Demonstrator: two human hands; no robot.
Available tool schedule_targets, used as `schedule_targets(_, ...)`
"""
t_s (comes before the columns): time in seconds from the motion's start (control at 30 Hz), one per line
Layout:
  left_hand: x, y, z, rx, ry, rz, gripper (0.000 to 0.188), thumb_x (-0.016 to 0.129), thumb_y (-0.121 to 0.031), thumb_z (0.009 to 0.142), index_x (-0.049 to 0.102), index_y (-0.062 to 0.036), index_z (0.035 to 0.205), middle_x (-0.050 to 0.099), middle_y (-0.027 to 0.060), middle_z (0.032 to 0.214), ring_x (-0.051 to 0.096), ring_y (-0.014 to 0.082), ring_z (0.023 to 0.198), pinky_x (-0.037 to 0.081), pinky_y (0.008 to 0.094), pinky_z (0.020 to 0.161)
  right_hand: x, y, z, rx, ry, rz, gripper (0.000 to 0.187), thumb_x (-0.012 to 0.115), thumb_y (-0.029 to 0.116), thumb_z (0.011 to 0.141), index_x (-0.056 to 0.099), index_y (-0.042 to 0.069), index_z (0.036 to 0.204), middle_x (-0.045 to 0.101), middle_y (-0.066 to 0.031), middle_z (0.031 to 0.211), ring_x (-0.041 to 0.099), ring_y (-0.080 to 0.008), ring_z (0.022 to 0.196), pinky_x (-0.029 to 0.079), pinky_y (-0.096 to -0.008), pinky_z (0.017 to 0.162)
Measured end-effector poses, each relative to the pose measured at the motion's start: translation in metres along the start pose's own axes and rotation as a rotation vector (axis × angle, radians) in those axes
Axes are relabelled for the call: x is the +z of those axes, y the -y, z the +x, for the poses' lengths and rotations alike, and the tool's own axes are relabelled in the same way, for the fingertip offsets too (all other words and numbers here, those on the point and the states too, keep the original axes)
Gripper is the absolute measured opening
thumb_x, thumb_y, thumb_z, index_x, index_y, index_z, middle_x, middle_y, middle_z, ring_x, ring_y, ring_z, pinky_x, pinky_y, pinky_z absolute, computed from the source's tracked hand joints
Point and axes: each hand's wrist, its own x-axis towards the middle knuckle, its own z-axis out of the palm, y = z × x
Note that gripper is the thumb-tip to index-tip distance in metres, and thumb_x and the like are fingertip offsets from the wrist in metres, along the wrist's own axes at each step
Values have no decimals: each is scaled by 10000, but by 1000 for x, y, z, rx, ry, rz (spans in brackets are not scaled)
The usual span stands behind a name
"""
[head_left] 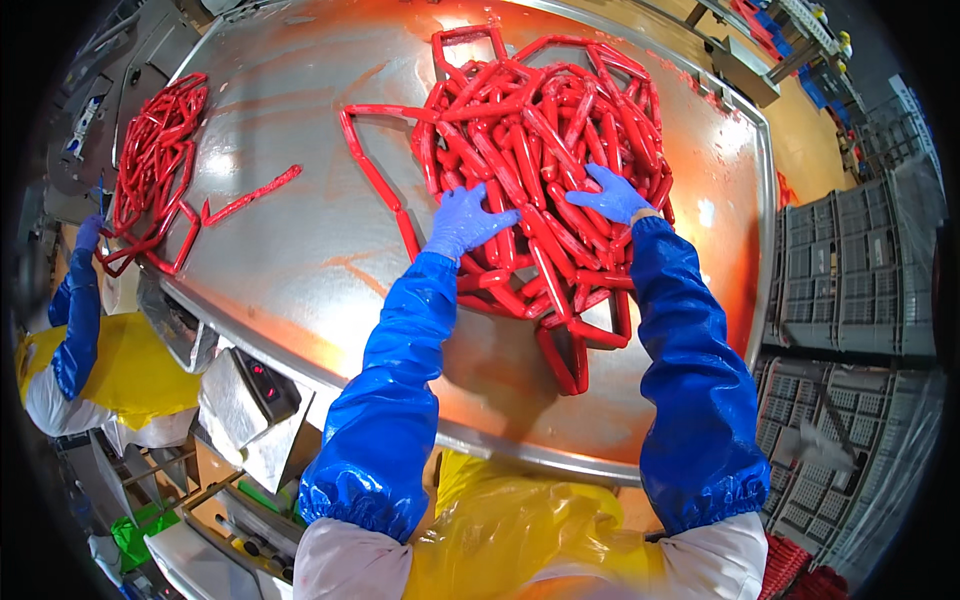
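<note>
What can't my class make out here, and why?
- Head view: bottom of the large pile of red links, hidden by its upper layers.
- Head view: palms of the left hand and right hand, hidden by their own backs.
- Head view: readout on the dark display box, too small.
- Head view: rest of the red material at lower right, cut off by the picture's edge.

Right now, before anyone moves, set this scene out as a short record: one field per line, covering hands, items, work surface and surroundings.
Left hand: gloved, fingers spread, on left part of large heap
Right hand: gloved, fingers spread, on right part of large heap
Large heap: tangled red sausage links
Smaller heap: red sausage links, at table's left
Work surface: metal table, red-smeared
Co-worker's hand: gloved, beside smaller heap
Right side: stacked grey crates
</note>
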Motion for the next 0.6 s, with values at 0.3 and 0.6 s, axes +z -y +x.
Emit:
schedule_targets(0.3,50,-91,-146,-73,-34,7,940,660,-683,682,488,-12,1318,448,349,1295,364,508,1252,338,528,1045,14,-69,-161,-43,-74,-15,874,684,570,759,410,19,1379,437,-209,1397,435,-335,1289,336,-395,1085)
schedule_targets(0.6,72,-112,-198,154,-112,-292,861,694,-560,746,438,-21,1366,398,295,1392,320,451,1330,278,467,1108,-2,-92,-241,-59,-183,-155,767,660,492,819,416,13,1366,413,-215,1414,418,-340,1300,333,-395,1083)
